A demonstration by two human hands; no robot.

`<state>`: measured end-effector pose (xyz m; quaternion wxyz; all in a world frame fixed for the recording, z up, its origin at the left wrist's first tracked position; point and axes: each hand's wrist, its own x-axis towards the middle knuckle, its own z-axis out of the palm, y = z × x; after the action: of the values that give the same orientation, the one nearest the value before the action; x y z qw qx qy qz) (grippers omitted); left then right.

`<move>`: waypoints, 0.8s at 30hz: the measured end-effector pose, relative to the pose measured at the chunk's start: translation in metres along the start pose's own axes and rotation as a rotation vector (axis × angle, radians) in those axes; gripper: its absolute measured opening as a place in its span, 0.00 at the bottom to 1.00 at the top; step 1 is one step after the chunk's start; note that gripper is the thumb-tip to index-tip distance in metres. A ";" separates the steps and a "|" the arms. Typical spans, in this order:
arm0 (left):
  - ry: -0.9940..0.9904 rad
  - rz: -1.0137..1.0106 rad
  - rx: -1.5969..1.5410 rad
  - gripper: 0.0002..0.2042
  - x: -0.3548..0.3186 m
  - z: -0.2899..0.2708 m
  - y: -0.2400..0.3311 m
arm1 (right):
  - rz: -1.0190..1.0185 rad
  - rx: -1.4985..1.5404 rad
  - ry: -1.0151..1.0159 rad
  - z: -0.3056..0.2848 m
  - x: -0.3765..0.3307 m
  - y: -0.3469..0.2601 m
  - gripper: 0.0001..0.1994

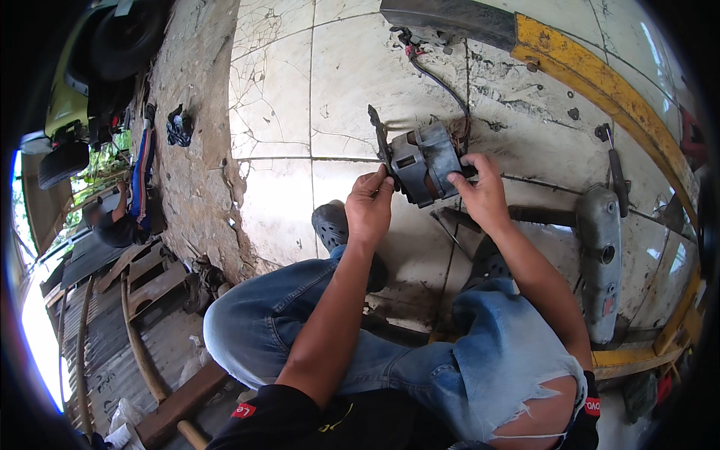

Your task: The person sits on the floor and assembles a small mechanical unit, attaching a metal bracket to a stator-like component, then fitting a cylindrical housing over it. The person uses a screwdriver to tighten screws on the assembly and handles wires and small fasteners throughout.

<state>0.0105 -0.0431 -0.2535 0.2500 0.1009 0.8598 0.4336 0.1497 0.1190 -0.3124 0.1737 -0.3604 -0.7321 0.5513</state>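
Observation:
Just above the tiles, I have a grey metal electric motor [425,163] between my two hands, with slots in its casing. A dark flat bracket [378,129] sticks up at its left end. My left hand [367,206] is closed, thumb and fingers pinching that left end near the bracket. On the other side, my right hand [482,191] grips the right end of the casing, thumb on top and fingers curled around it. From behind the motor a black cable [444,86] runs up to a small connector on the floor.
A long grey metal engine cover [601,262] lies at the right, beside a dark-handled tool [616,171]. Yellow-and-black metal beams [600,82] curve around the right side. Left of the tiles, rough concrete leads to another person [112,221] and a parked vehicle [71,90].

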 end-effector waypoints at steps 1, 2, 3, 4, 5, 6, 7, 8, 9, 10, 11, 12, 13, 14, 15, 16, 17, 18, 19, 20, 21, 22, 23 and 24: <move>-0.003 0.060 0.084 0.17 -0.001 0.002 0.001 | 0.007 0.006 0.005 0.000 0.000 0.002 0.17; 0.009 0.075 0.079 0.18 -0.002 0.003 0.004 | 0.014 0.017 0.002 0.000 -0.001 0.001 0.18; 0.025 0.040 0.075 0.17 -0.001 0.004 0.006 | 0.012 0.007 -0.009 -0.001 -0.001 0.001 0.18; 0.042 0.004 0.071 0.17 0.000 0.005 0.009 | 0.010 -0.004 -0.020 -0.004 0.000 0.001 0.18; 0.060 -0.028 0.070 0.17 0.001 0.005 0.014 | 0.005 -0.011 -0.028 -0.006 0.002 -0.003 0.18; 0.070 -0.017 0.083 0.18 0.001 0.005 0.013 | -0.050 -0.038 -0.009 -0.007 0.003 -0.007 0.17; 0.077 -0.015 0.076 0.18 0.001 0.006 0.008 | -0.105 -0.066 0.011 -0.008 0.005 -0.011 0.16; 0.084 -0.010 0.069 0.18 0.002 0.006 0.003 | -0.161 -0.093 0.034 -0.009 0.007 -0.018 0.16; 0.091 -0.006 0.062 0.18 0.003 0.006 0.000 | -0.241 -0.156 0.024 -0.009 0.011 -0.026 0.15; 0.088 -0.016 0.024 0.18 0.004 0.006 -0.003 | -0.321 -0.219 0.014 -0.009 0.016 -0.036 0.15; 0.082 -0.025 -0.016 0.18 0.005 0.008 -0.003 | -0.400 -0.286 0.006 -0.009 0.021 -0.041 0.15; 0.076 -0.035 -0.057 0.18 0.006 0.009 -0.003 | -0.398 -0.289 -0.060 -0.005 0.027 -0.041 0.12; 0.067 -0.044 -0.082 0.18 0.006 0.011 -0.004 | -0.398 -0.320 -0.081 -0.006 0.032 -0.040 0.12; 0.064 -0.053 -0.107 0.18 0.005 0.012 -0.003 | -0.403 -0.348 -0.107 -0.005 0.038 -0.040 0.11; 0.062 -0.064 -0.132 0.19 0.005 0.013 -0.002 | -0.407 -0.376 -0.133 -0.004 0.041 -0.041 0.11; 0.058 -0.064 -0.149 0.20 0.004 0.013 -0.001 | -0.427 -0.395 -0.140 -0.005 0.043 -0.042 0.10; 0.056 -0.068 -0.166 0.20 0.002 0.014 0.000 | -0.447 -0.414 -0.151 -0.006 0.045 -0.044 0.09; 0.054 -0.071 -0.183 0.21 0.001 0.015 0.000 | -0.467 -0.433 -0.162 -0.007 0.046 -0.045 0.08; 0.062 -0.042 -0.223 0.21 0.000 0.017 0.001 | -0.488 -0.442 -0.161 -0.007 0.047 -0.046 0.08; 0.068 -0.014 -0.264 0.22 -0.001 0.020 0.002 | -0.508 -0.454 -0.159 -0.006 0.048 -0.047 0.08; 0.074 0.014 -0.305 0.22 -0.003 0.024 0.001 | -0.527 -0.465 -0.157 -0.005 0.047 -0.047 0.08; 0.110 0.044 -0.305 0.22 -0.005 0.030 0.000 | -0.527 -0.465 -0.134 -0.004 0.046 -0.045 0.08; 0.148 0.077 -0.306 0.21 -0.006 0.037 -0.001 | -0.530 -0.465 -0.110 -0.002 0.045 -0.043 0.08; 0.185 0.109 -0.308 0.21 -0.006 0.040 -0.001 | -0.532 -0.466 -0.086 -0.001 0.044 -0.042 0.08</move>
<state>0.0364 -0.0178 -0.2723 0.1585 0.0674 0.7959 0.5804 0.1063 0.1462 -0.2796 0.1933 -0.1634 -0.9131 0.3198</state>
